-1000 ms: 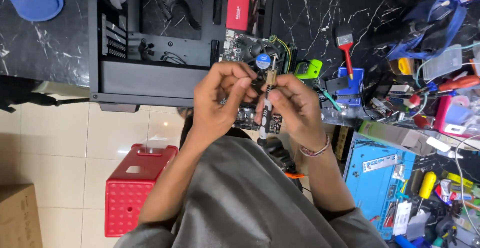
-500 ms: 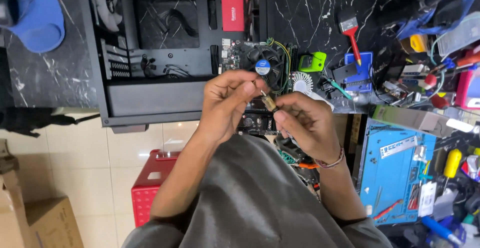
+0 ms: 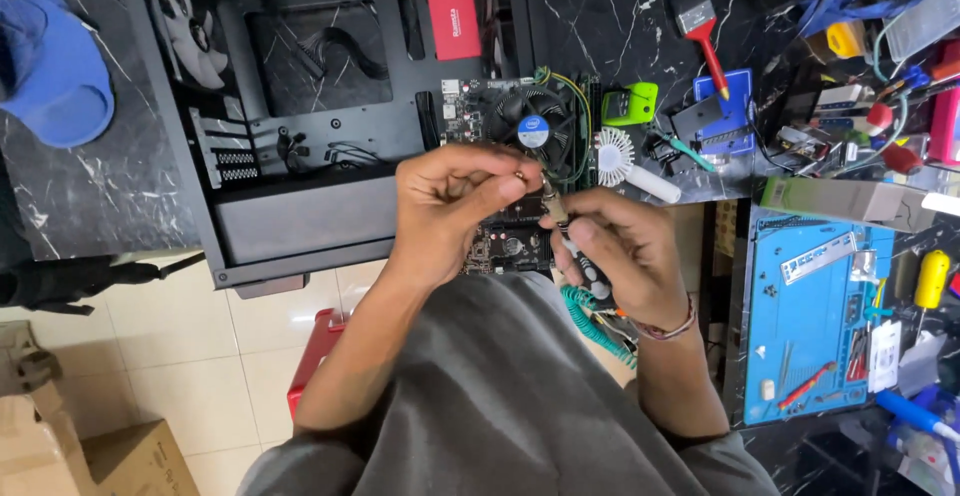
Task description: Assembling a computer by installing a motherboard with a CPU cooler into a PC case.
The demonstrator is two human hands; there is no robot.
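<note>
Two hands pinch a tiny metal piece above a computer board.

The left hand (image 3: 450, 201) has its fingers curled in tight, with the tips pinched on a small brass-coloured piece (image 3: 553, 203); it is too small to tell what it is. The right hand (image 3: 620, 251) is closed around a black tool handle (image 3: 592, 278), and its tip meets that small piece, just over the green board (image 3: 510, 246). The hands hide most of the board. A round fan (image 3: 532, 126) with a blue sticker sits on the board. A flat red box (image 3: 455, 21) with a label lies inside the open black case (image 3: 300, 106). A blue mat (image 3: 810, 356) holds small tools, and its far side is cut off. A cardboard box (image 3: 120, 461) sits on the floor, partly out of view.
</note>
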